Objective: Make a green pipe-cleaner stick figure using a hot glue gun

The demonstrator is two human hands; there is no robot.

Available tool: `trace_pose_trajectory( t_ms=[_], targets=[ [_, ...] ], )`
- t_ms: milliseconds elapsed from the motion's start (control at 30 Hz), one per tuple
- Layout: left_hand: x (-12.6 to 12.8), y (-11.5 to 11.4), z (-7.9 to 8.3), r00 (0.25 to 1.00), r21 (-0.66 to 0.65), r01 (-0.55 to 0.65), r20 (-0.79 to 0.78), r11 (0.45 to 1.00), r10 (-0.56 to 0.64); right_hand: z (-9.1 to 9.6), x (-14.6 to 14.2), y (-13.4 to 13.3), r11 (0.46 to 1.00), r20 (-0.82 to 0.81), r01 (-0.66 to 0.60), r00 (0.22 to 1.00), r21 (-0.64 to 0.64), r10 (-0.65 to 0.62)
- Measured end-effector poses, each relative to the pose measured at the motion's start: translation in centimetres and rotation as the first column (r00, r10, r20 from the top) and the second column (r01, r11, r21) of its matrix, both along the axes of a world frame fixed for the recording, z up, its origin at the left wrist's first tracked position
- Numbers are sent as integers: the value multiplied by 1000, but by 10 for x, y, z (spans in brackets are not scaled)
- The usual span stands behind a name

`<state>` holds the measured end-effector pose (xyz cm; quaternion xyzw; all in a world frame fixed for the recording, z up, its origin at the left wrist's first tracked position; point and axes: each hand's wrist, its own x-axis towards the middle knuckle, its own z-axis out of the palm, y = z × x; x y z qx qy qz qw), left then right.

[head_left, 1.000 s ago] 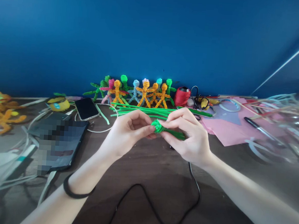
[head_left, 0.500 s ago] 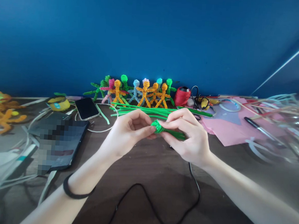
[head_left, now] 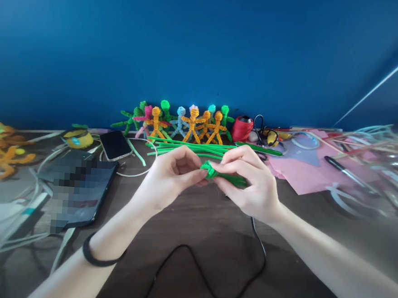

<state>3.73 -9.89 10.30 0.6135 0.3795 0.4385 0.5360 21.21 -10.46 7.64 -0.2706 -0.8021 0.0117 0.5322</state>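
Note:
Between my two hands is a coiled knob of green pipe cleaner [head_left: 209, 169], with straight green stems running from it to the right. My left hand [head_left: 179, 170] pinches the knob from the left between thumb and fingers. From the other side my right hand [head_left: 248, 177] closes on the knob's right edge and the stems, which pass under its fingers. Just behind the hands lies a bundle of loose green pipe cleaners [head_left: 188, 147]. Several small pipe-cleaner figures [head_left: 193, 121], orange, green, pink and blue, stand along the blue wall.
A phone [head_left: 115, 144] and a larger dark tablet [head_left: 91, 196] lie on the left among cables. A red spool [head_left: 242, 128], pink paper [head_left: 301, 172] and a black marker [head_left: 344, 170] are on the right. A black cable [head_left: 203, 276] curves across the table in front.
Both hands keep nearly the same pinch on the green pipe cleaner. The fingers and the knob have shifted only very slightly.

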Motion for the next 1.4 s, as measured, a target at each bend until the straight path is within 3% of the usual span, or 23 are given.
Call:
trace_pose_trajectory(
  t_ms=[1400],
  targets=[
    [-3, -4, 6, 995, 42, 13, -102, 999, -9, 3, 0, -2, 998, -36, -38, 999, -44, 36]
  ],
)
